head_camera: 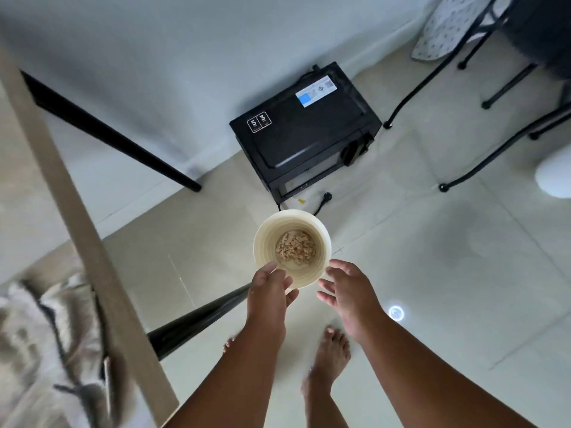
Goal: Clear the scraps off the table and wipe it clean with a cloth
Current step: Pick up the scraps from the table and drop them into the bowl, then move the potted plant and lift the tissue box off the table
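Note:
A cream bowl [265, 236] with pale brown scraps [295, 248] in its bottom hangs above the tiled floor, away from the table. My left hand [268, 288] grips its near rim, thumb over the edge and fingers underneath. My right hand [349, 291] floats just right of the bowl with fingers spread, not touching it. The light wooden table's edge [92, 242] runs diagonally down the left side. A grey and white cloth [46, 329] lies crumpled on the table at the lower left, blurred.
A black microwave [306, 131] sits on the floor against the wall, its plug [326, 197] lying in front. Black table legs [197, 319] slant below the tabletop. Thin black chair legs [475, 168] stand at the right. My bare feet [327, 359] are on the glossy tiles.

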A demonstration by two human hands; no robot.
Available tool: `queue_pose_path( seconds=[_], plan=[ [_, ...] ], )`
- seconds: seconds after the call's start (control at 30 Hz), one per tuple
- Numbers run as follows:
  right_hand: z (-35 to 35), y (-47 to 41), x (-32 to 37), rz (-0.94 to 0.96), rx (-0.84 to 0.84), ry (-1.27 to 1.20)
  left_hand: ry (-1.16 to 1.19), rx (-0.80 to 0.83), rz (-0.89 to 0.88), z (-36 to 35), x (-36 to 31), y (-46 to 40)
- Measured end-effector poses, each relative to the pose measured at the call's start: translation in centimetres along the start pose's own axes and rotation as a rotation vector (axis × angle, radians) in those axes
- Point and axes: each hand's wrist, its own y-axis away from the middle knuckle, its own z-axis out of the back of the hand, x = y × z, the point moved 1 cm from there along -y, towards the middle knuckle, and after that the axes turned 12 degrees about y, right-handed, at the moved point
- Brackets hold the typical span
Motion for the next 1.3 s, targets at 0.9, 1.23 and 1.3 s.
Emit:
queue_pose_path(
  seconds=[0.9,1.23,1.3],
  plan=[
    [-6.9,32.0,10.8,0.354,0.176,0.291,0.027,0.291,-0.232,12.0,-19.5,26.4],
    [-19.5,39.9,5.1,0.501,0.22,0.506,0.097,0.263,-0.354,29.7,-25.3,27.2],
    [-22.1,41.1,3.5,0.522,0.228,0.538,0.097,0.215,-0.384,33.8,-26.2,27.0]
  ],
)
